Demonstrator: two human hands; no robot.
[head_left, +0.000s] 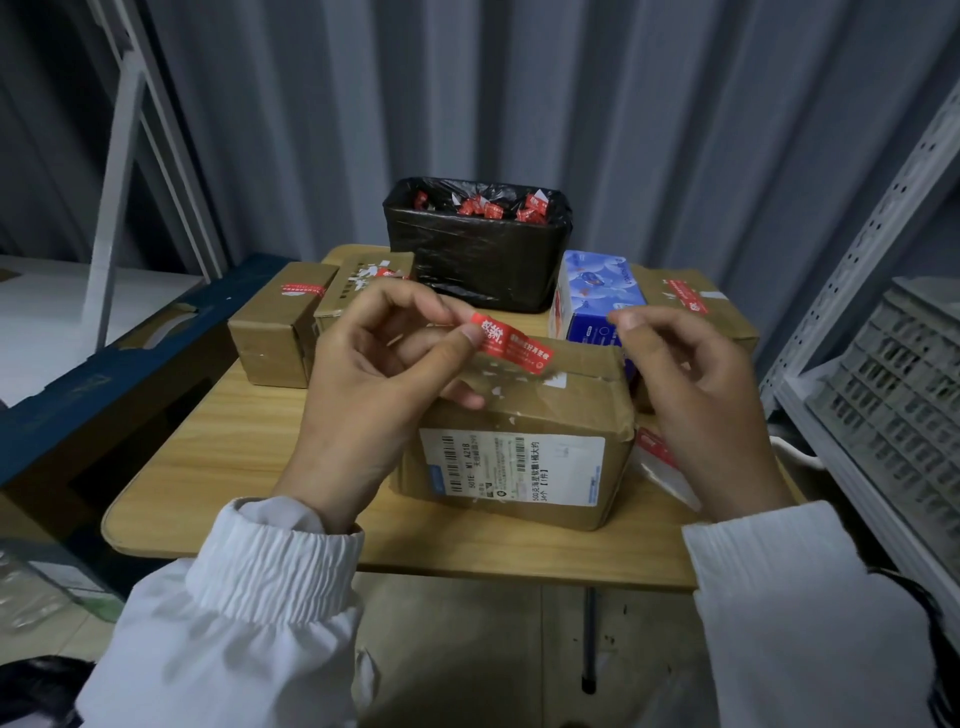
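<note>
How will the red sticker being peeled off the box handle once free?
The red sticker looks thin and bends from the left hand's pinch, so probably floppy and very light. White scraps left on the box suggest it may tear or cling.

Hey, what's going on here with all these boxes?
A person is peeling a red sticker strip off a cardboard box on the wooden table. The left hand pinches its free end; the other end is stuck to the box. The right hand hovers alongside, holding nothing visible. A black-lined bin behind holds red scraps.
</note>
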